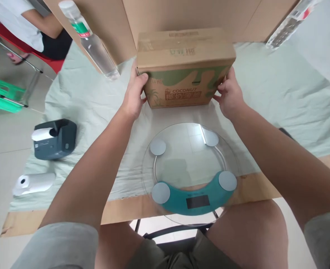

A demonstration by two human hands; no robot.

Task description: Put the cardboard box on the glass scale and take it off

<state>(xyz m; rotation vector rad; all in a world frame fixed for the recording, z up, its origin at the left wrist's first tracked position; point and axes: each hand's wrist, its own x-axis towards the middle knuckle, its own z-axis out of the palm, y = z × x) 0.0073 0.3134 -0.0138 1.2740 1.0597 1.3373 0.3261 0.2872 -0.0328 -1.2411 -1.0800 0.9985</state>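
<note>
Between my two hands is a brown cardboard box [181, 80] with green print and the word COCONUT on its front. My left hand [133, 91] grips its left end, thumb on the near face. On the right end my right hand [230, 93] has its fingers closed round the lower corner. Whether the box rests on the cloth or is slightly raised I cannot tell. Nearer to me lies a round glass bathroom scale [181, 164] with a teal band and a dark display; its front edge overhangs the table edge.
A clear bottle [99, 52] stands at the back left by a cardboard panel [165, 15]. On the left are a dark label printer [55, 140] and a white paper roll [36, 183]. Beyond them, a person sits on a red chair [16, 41] near a green stool [3, 93].
</note>
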